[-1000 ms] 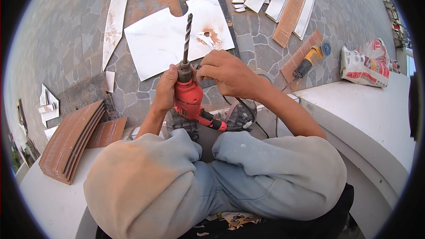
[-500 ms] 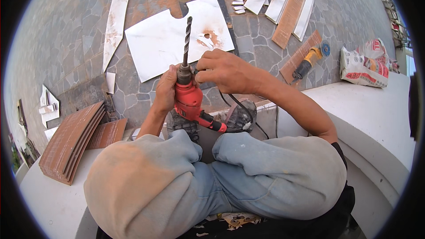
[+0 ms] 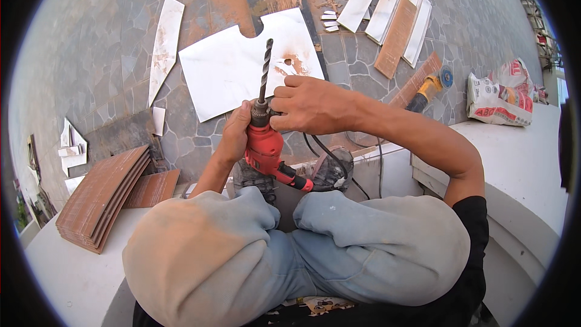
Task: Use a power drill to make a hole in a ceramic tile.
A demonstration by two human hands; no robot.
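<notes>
A red power drill [image 3: 264,145] is held above my knees, its long spiral bit [image 3: 265,69] pointing away from me. My left hand [image 3: 233,136] wraps the drill's left side just below the metal chuck [image 3: 260,114], thumb up along it. On the chuck's other side, the curled fingers of my right hand [image 3: 311,106] are pinched close against it. Whatever those fingers hold is hidden behind them. The drill's black cord [image 3: 333,156] loops below my right wrist. Beyond the bit lies a white tile [image 3: 224,63] with a notched edge and a dusty hole.
Brown tiles [image 3: 103,197] are stacked at the left on a white ledge [image 3: 60,272]. Cut tile strips [image 3: 387,15] lie at the far right. A yellow-and-black angle grinder [image 3: 430,88] lies nearer, beside a white-and-red bag [image 3: 499,97]. Stone-patterned paving [image 3: 121,85] spreads beyond.
The whole view has shifted slightly. My right elbow has swung outward to the right, while the right fingers stay at the chuck. My left hand keeps its grip on the drill.
</notes>
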